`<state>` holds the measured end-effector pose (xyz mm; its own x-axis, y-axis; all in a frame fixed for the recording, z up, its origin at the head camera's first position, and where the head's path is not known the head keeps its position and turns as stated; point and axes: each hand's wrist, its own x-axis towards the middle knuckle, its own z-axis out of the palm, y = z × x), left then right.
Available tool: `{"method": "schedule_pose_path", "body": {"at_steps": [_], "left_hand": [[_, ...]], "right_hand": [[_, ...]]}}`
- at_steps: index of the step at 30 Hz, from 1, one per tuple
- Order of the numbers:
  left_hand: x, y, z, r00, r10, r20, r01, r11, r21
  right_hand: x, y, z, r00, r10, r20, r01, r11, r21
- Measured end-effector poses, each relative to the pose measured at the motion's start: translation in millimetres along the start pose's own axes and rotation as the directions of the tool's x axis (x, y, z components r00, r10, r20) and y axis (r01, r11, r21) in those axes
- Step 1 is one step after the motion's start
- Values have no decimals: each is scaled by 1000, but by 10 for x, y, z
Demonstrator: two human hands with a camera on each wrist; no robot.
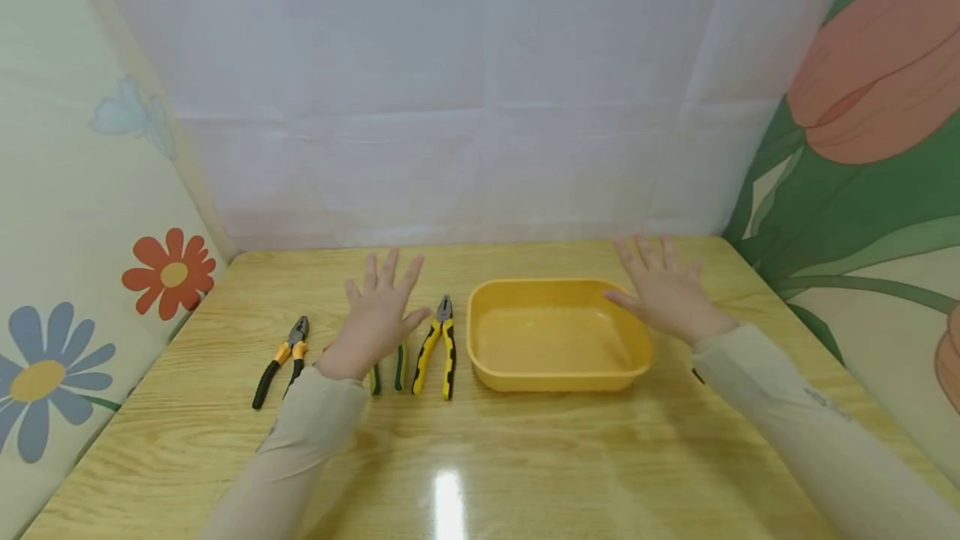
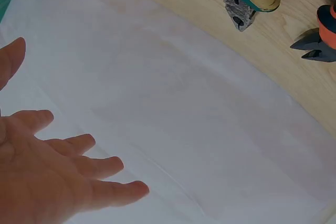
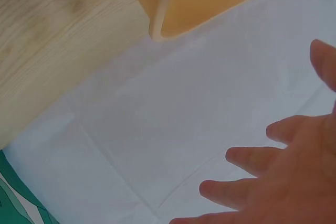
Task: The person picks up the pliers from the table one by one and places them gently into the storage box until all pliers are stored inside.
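My left hand [image 1: 372,315] hovers with spread fingers over the left half of the table, holding nothing. Partly hidden under it are green-handled pliers [image 1: 400,367]; the left wrist view also shows cutters [image 2: 328,30] with orange-and-dark handles. Just to its right lie yellow-and-black pliers [image 1: 422,363], handles toward me. Farther left are pliers [image 1: 267,382] with black-and-orange handles. My right hand [image 1: 670,298], fingers also spread, is raised beside the right end of a yellow plastic basin [image 1: 558,382] and overlaps its rim in the head view. Nothing is in its grasp.
The wood-grain table [image 1: 525,457] meets a white cloth backdrop [image 1: 480,107] at its far edge. Flower-printed panels [image 1: 67,190] stand along both sides. A small dark thing [image 1: 698,376] peeks out by the right sleeve.
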<state>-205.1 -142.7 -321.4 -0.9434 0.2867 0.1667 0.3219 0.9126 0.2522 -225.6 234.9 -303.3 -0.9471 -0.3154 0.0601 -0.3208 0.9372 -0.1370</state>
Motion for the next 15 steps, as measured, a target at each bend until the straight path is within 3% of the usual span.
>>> {"method": "schedule_pose_path", "body": {"at_steps": [5,15], "left_hand": [[-36,-49,-43,1000,-6,-15,5,998,-67],[-161,-240,-58,995,10,-101,-21,994,-105]], "right_hand": [[-1,21,8,1000,19,-24,-18,999,27],[-30,19,33,997,22,-78,-14,995,101]]}}
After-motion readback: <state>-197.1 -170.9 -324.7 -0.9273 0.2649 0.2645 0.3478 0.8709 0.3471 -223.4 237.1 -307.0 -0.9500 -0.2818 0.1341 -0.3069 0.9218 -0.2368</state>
